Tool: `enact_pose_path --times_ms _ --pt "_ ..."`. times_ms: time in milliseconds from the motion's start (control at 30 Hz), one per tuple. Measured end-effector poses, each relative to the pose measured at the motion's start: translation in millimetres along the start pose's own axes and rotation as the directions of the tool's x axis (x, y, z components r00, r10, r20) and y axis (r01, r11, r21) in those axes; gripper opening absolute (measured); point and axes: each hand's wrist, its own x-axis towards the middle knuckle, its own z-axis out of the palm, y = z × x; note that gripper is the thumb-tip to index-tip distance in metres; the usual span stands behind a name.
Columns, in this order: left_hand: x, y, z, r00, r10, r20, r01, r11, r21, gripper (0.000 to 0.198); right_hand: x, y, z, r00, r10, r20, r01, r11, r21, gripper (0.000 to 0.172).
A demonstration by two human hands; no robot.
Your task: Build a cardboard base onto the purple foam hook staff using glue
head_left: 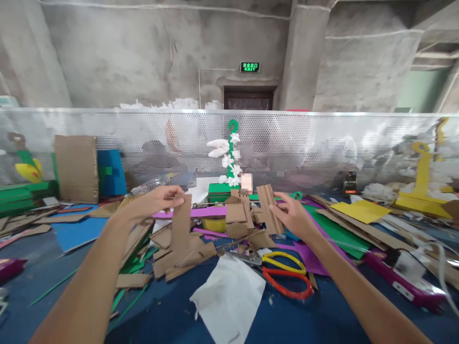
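Note:
Pinched in my left hand (pixel 167 199) is the top of a flat brown cardboard strip (pixel 181 222), which hangs upright over the scraps. My right hand (pixel 291 214) grips a second cardboard piece (pixel 268 208) by its right edge; this one shows lengthwise ridges and leans slightly. The two pieces are apart. Between and behind them stands a green stem with white flowers (pixel 231 157) on a green base (pixel 219 192). Cardboard scraps (pixel 236 215) and a yellow tape roll (pixel 214 224) lie between my hands.
Scissors with yellow and red handles (pixel 287 274) lie right of a crumpled white sheet (pixel 229 298). A purple power strip (pixel 405 282) is at the right, near a yellow sheet (pixel 362 210). A perforated metal divider (pixel 193 167) runs behind; cardboard (pixel 76 169) leans there.

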Motion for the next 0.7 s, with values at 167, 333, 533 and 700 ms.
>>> enact_pose_path --times_ms 167,333,533,700 --pt "12 46 61.7 0.993 0.108 -0.054 -0.12 0.902 -0.416 0.035 -11 -12 32 0.989 -0.053 0.141 0.039 0.994 0.104 0.041" --pt "28 68 121.4 0.991 0.113 -0.068 -0.131 0.877 -0.462 0.034 -22 -22 47 0.944 -0.132 0.303 0.077 0.979 0.188 0.039" --pt "28 63 128.2 0.974 0.144 -0.173 -0.184 0.952 -0.243 0.039 -23 -22 46 0.935 -0.109 0.336 0.066 0.988 0.137 0.038" --pt "22 51 101.9 0.994 0.108 -0.026 -0.103 0.983 0.151 0.041 -20 -21 40 0.947 -0.092 0.307 0.066 0.993 0.095 0.029"
